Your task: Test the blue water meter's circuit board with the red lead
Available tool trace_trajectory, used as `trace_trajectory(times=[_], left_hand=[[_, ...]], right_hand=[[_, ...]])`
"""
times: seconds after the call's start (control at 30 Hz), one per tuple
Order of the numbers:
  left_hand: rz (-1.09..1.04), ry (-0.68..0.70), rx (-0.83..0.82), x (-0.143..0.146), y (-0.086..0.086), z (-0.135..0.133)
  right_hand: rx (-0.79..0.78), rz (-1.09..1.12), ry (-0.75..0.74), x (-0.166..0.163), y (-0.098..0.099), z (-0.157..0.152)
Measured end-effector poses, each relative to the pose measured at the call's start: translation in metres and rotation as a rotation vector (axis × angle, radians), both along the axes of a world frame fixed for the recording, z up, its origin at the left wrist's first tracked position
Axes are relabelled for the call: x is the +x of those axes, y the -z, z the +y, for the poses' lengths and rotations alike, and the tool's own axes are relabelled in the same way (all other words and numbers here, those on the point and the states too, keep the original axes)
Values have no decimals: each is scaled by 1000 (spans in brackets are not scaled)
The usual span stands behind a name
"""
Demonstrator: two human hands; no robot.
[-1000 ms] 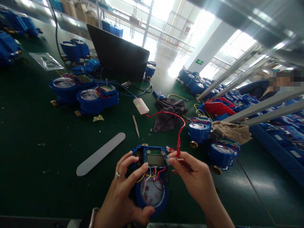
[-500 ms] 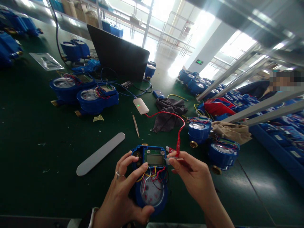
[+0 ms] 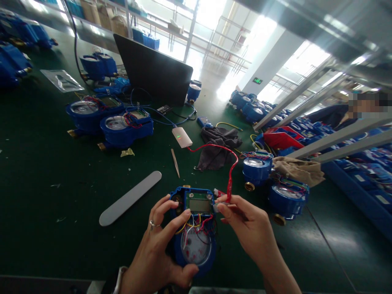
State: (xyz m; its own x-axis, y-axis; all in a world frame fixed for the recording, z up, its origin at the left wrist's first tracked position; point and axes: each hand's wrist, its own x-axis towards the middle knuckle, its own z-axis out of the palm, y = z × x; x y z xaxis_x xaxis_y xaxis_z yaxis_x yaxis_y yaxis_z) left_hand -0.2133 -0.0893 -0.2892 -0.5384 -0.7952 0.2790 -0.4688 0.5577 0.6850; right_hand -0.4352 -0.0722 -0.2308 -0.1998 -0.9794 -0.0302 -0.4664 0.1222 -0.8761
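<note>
Green bench bears blue meters, laptop, grey strip.

The round plastic water meter is bright blue, its dial white with red marks, its wires yellow, red and white. A red cable meets a white box. The counter is dark green.

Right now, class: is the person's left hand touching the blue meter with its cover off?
Touching. The head view shows the left hand wrapped around the blue meter, thumb under its dial, index finger across its wires.

head-worn view, facing down, close above bench
</note>
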Motion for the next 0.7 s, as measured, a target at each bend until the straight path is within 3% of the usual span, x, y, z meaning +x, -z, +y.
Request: trace_trajectory(times=[0.7], left_hand=[[73, -15, 65, 1, 6, 2]], right_hand=[[-11, 0, -17, 4, -1, 4]])
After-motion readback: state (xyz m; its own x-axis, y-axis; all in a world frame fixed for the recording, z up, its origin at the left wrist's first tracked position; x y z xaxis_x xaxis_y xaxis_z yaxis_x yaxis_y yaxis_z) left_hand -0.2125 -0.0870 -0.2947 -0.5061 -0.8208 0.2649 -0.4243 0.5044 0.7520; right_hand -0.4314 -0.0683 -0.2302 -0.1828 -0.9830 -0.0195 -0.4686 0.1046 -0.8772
